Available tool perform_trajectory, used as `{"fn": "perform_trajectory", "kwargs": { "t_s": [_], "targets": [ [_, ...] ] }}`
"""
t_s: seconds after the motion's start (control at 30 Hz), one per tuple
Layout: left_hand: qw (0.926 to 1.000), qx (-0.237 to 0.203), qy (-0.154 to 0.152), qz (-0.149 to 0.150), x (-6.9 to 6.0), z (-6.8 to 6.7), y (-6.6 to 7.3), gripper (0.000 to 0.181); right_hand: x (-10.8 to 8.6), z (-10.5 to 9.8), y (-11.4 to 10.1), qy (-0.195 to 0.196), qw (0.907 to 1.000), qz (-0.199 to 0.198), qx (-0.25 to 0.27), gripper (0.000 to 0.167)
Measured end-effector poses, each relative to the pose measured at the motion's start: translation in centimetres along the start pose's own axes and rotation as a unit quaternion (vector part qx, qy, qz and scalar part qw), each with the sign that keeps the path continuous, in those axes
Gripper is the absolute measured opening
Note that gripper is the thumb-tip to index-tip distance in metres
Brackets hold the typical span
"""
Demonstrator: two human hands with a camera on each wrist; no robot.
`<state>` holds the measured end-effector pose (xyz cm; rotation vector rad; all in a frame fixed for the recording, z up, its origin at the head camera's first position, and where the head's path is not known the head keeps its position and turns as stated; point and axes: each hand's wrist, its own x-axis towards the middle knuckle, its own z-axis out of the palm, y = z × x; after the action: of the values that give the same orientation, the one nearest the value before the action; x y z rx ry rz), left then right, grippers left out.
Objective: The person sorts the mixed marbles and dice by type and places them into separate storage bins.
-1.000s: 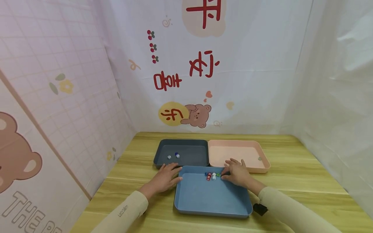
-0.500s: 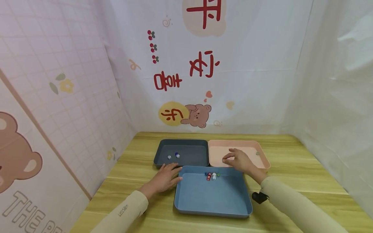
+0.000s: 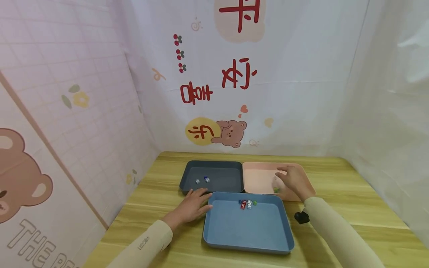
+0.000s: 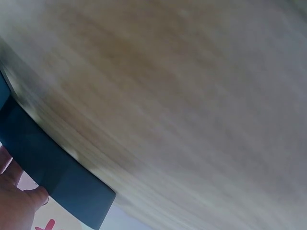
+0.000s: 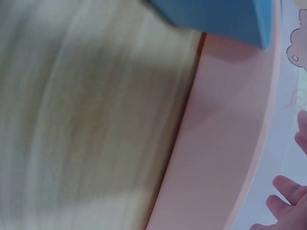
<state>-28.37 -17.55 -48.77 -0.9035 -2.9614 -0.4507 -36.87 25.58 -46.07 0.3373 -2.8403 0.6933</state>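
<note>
My right hand [image 3: 292, 180] hovers over the pink tray [image 3: 303, 173], its fingers apart with nothing seen between them. Under it in that tray lie a green die [image 3: 276, 190] and a small pale, blurred thing [image 3: 275, 179]. My left hand [image 3: 190, 208] touches the left rim of the blue tray [image 3: 248, 234] with loosely spread fingers. Near that tray's far wall sit red dice [image 3: 243, 205], white dice [image 3: 249, 204], a blue die [image 3: 240, 201] and a green die [image 3: 255, 203]. In the right wrist view, the right fingers [image 5: 288, 189] show spread beyond the pink wall.
The dark grey tray [image 3: 221, 176] stands at the back left, against the pink one. It holds white dice [image 3: 207, 180] and a blue die [image 3: 205, 177]. A black object [image 3: 301, 217] is by the right sleeve. Printed cloth [image 3: 295, 93] walls in the wooden table [image 3: 352, 208].
My right hand left the dice in the blue tray, moved up and right over the pink tray, and its pinched fingers parted. A green die now shows below it. My left hand stayed put.
</note>
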Motion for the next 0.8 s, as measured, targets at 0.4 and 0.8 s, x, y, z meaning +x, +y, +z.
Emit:
{"fn": "perform_trajectory", "kwargs": {
  "t_s": [0.4,0.8],
  "targets": [
    [1.0000,-0.001,0.004,0.001,-0.2,-0.1,0.1,0.060,-0.9,0.9,-2.2,-0.009,0.9960,-0.040,0.080,0.030],
    [1.0000,-0.002,0.007,0.006,-0.2,-0.1,0.3,0.057,-3.4,3.9,-4.9,-0.058,0.9848,-0.139,0.086,0.014]
  ]
}}
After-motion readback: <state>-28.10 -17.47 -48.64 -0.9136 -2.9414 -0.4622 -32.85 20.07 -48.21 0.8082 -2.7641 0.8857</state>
